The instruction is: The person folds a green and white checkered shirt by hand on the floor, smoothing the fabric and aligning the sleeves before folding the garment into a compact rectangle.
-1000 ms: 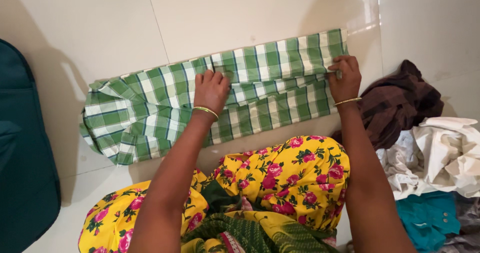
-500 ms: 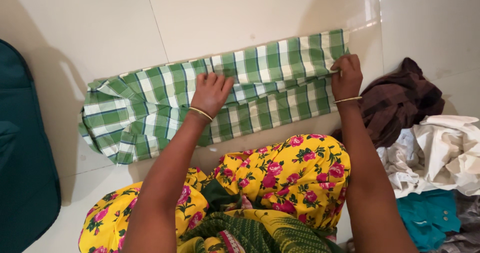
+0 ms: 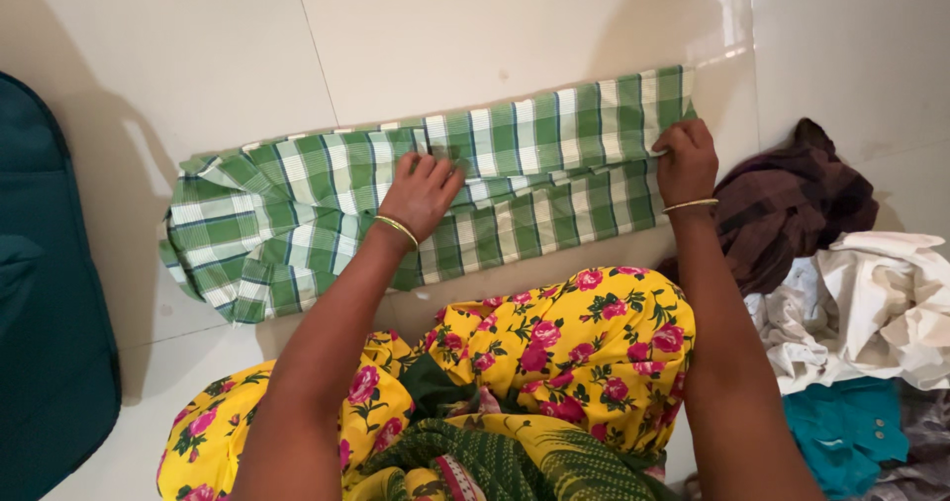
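Note:
A green and white checked cloth point(image 3: 297, 199) lies folded in a long strip across the white tiled floor. My left hand point(image 3: 421, 194) rests on its middle, fingers pinching a fold of the fabric. My right hand point(image 3: 685, 160) grips the cloth's right end at the edge of the fold. Both wrists wear thin gold bangles. My knees, covered in yellow fabric with pink flowers point(image 3: 574, 348), sit just below the cloth.
A dark teal bag point(image 3: 45, 293) stands at the left edge. At the right lies a heap of clothes: a dark brown garment point(image 3: 792, 204), white cloth point(image 3: 871, 303) and a teal piece point(image 3: 846, 432).
My left hand has slid slightly down and right along the fold, its fingers now spread on the cloth. My right hand keeps hold of the right end.

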